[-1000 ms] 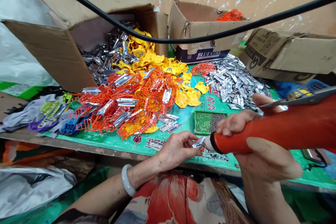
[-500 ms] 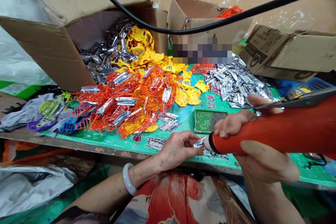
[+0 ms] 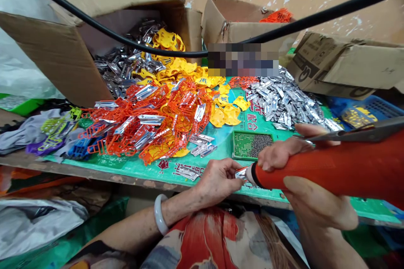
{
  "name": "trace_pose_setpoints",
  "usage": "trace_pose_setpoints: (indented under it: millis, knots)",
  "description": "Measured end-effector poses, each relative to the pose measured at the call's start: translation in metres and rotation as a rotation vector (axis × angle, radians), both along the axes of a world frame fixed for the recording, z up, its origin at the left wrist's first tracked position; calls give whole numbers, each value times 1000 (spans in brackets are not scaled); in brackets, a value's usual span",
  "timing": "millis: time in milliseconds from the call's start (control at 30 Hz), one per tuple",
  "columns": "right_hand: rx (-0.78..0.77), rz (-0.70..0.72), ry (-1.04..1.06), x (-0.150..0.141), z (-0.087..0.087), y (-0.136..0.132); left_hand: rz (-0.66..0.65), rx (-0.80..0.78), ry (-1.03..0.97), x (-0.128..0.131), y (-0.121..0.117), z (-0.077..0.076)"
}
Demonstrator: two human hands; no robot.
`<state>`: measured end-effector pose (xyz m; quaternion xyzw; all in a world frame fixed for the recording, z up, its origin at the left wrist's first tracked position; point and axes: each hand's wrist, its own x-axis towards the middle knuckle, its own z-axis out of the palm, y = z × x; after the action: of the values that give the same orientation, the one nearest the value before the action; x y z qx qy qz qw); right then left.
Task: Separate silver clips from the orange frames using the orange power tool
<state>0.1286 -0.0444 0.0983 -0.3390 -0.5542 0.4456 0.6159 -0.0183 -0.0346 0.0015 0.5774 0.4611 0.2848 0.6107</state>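
Observation:
My left hand (image 3: 217,180) pinches a small silver metal piece (image 3: 240,173) with a bit of orange plastic at the table's front edge. My right hand (image 3: 303,185) is wrapped round the orange body of a power screwdriver (image 3: 341,168), whose tip meets the silver piece. A white bangle (image 3: 159,214) sits on my left wrist. Just behind the hands lies a small green tray (image 3: 244,145) holding tiny dark screws.
A heap of orange plastic frames with silver clips (image 3: 151,122) and yellow plastic parts (image 3: 221,109) covers the green mat (image 3: 132,166). Silver clips (image 3: 284,98) pile at right. Cardboard boxes (image 3: 63,46) (image 3: 347,67) stand behind. A black cable (image 3: 158,52) hangs across.
The view has shifted slightly and the hanging cable has swung lower on the left. Both hands stay together at the table edge with tool tip on the piece.

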Motion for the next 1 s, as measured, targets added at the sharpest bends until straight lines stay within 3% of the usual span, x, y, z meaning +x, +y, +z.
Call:
trace_pose_setpoints:
  millis: [400, 700, 900, 1000]
  knots:
    - [13, -22, -94, -4, -6, -3, -8, 43, 103, 1, 0, 6]
    - [-8, -5, 7, -1, -3, -2, -15, 85, 74, -2, -1, 8]
    - [62, -261, 98, 16, 18, 13, -131, 111, 49, -12, -1, 15]
    - [95, -401, 56, 27, 19, 26, -170, 93, 52, -15, -1, 22]
